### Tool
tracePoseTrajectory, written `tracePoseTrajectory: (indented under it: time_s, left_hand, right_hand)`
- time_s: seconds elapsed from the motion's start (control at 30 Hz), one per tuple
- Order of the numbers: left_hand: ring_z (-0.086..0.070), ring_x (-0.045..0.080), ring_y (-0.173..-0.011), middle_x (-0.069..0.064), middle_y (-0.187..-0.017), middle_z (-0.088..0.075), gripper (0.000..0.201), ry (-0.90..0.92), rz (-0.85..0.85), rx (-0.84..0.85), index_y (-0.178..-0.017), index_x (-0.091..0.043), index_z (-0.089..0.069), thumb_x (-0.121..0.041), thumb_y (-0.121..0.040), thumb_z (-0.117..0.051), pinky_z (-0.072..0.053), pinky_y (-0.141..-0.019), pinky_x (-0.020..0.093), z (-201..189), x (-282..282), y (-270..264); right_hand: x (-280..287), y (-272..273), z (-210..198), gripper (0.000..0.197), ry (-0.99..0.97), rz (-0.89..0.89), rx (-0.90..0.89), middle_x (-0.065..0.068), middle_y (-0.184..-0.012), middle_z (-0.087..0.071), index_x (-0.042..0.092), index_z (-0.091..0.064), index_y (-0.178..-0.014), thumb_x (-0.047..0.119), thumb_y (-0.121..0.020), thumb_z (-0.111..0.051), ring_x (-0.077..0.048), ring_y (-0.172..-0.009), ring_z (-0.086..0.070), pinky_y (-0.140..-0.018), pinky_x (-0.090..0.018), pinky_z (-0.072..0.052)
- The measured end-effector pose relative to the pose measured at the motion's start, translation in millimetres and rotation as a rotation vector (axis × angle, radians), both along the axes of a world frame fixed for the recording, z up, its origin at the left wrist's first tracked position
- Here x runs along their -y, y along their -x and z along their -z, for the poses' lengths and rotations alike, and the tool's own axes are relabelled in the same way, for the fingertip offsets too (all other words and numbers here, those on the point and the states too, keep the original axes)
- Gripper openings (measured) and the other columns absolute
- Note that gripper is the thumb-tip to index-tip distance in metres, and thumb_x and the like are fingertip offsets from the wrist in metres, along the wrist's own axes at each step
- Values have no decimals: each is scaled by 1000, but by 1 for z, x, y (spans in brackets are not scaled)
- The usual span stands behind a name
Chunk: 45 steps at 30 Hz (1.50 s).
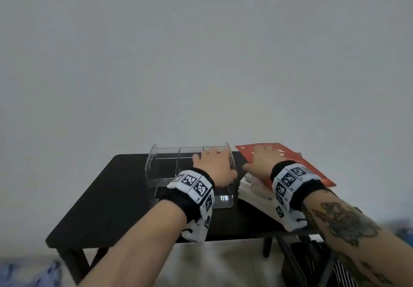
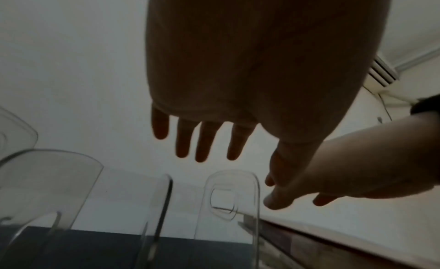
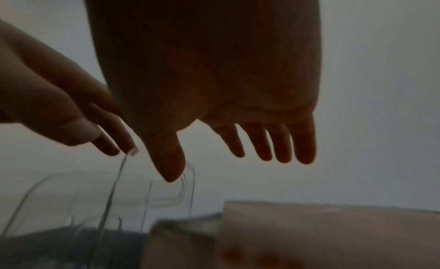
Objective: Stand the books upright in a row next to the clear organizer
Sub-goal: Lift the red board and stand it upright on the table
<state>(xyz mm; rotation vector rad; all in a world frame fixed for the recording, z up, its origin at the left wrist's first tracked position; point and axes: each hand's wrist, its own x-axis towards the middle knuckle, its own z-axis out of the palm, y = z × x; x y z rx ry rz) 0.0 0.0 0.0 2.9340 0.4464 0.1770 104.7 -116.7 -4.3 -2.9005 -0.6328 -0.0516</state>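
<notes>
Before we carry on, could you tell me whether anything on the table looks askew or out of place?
The red book lies skewed atop the flat stack of books, its corners overhanging. The stack sits at the table's right edge. Nothing looks spilled or damaged.

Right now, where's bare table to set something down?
Bare table left of the clear organizer, and a front strip before it. Crowded at right: book stack against the organizer, both hands above.

Bare forearms wear black wristbands with white checker-marked blocks; a dark tattoo covers the right forearm.
</notes>
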Motion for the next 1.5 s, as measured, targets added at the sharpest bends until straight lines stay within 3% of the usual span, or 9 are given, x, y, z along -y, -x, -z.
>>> tracePoseTrajectory:
  time_s: [0.2, 0.33, 0.47, 0.57, 0.77, 0.87, 1.03, 1.2, 1.5]
  left_hand:
    - [-5, 36, -147, 9, -161, -9, 92, 3, -38, -165, -153, -30, -9, -63, -81, -56, -9, -114, 60, 31, -13, -1]
    - [2, 32, -149, 10, -162, -2, 97, 58, 4, -134, -154, -22, 1, -58, -85, -56, -6, -117, 55, 45, -19, -4]
    - [1, 32, -149, 12, -163, 0, 96, 93, 11, -37, -154, -18, 5, -48, -88, -58, -5, -118, 50, 54, -20, -5]
    - [0, 31, -149, 9, -163, -3, 103, 177, 20, 34, -152, -24, 13, -48, -85, -61, -5, -117, 55, 55, -16, -3]
    - [-9, 27, -149, 4, -160, -16, 121, 414, 2, 214, -145, -34, 28, -59, -75, -67, -6, -118, 55, 56, -12, 3]
    - [-20, 26, -146, 6, -158, -23, 127, 514, -3, 263, -140, -37, 35, -61, -72, -69, -10, -118, 52, 53, -14, 8]
    - [-40, 28, -136, 3, -155, -32, 131, 650, 39, 338, -136, -46, 38, -62, -68, -73, -31, -111, 54, 54, -22, 11]
    - [-32, 23, -140, -6, -152, -35, 131, 455, 70, 277, -146, -39, 22, -69, -60, -73, -20, -114, 54, 55, -28, 7]
    - [9, 30, -149, 3, -163, 1, 121, 3, 87, 98, -151, -37, 11, -85, -58, -51, 3, -115, 60, 59, -27, 4]
  right_hand:
    - [-1, -4, 20, 93, 170, 139, -38, -15, -137, -53, 1, -16, -150, 58, -86, -52, -31, -120, -55, -95, -42, -49]
    - [-7, 3, 8, 39, 284, 26, 83, -5, -105, -67, 10, -62, -118, 39, -94, -52, -23, -88, -62, -72, -32, -49]
    - [-8, 15, -18, 19, 319, -64, 183, -4, -89, -61, 12, -58, -110, 14, -94, -49, -24, -78, -59, -67, -32, -48]
    - [0, 13, -50, 25, 136, 6, 304, -5, -74, -52, 6, -62, -111, 10, -92, -45, -26, -67, -53, -62, -31, -42]
    - [3, 33, -107, 26, -776, -48, 562, -16, -83, -66, 3, -60, -97, 23, -95, -43, -36, -77, -58, -64, -34, -40]
    - [-9, 51, -97, 26, -756, -156, 484, -7, -63, -66, 6, -60, -69, 23, -83, -47, -28, -59, -59, -58, -36, -49]
    - [-24, 60, -62, 21, -657, -202, 399, -8, -63, -58, 6, -52, -70, 17, -86, -45, -34, -63, -54, -58, -38, -44]
    - [-16, 73, -41, 17, -478, -138, 397, -4, -58, -47, 10, -46, -76, 20, -90, -46, -22, -52, -38, -53, -33, -28]
    - [-18, 80, 2, 25, -272, -130, 388, -11, -84, -69, 10, -55, -108, 26, -97, -40, -32, -78, -63, -60, -30, -34]
